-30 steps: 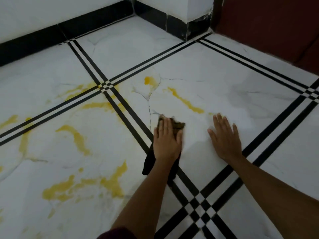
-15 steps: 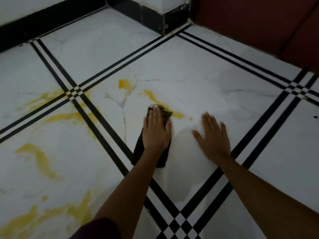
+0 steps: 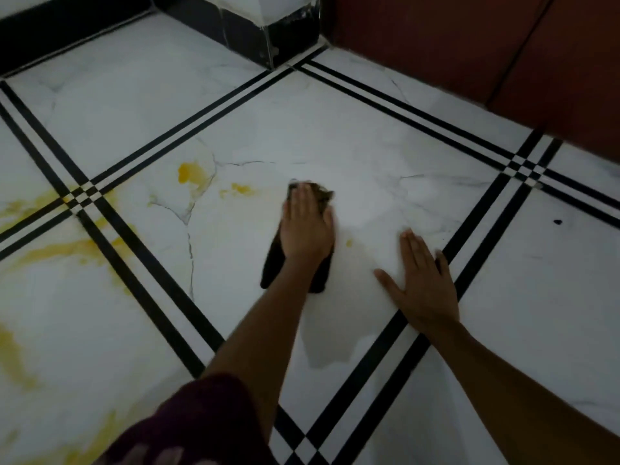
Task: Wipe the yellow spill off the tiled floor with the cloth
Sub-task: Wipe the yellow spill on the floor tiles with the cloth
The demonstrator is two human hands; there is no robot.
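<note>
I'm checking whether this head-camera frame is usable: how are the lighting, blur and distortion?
Head view: dim, with the left hand and the cloth under it slightly soft; the right hand is sharper; the floor's black stripes splay from the wide-angle lens; the sleeve at the bottom edge is blurred.

At frame centre the left hand (image 3: 307, 226) lies flat, palm down, on a dark cloth (image 3: 273, 263) pressed to the white tiled floor (image 3: 335, 129). The right hand (image 3: 421, 280) rests spread on the floor lower right of it, apart from the cloth. Yellow spill (image 3: 189, 172) marks the tile left of the cloth, with more smears along the frame's left edge. A dark skirting (image 3: 248, 31) runs across the top.
</note>
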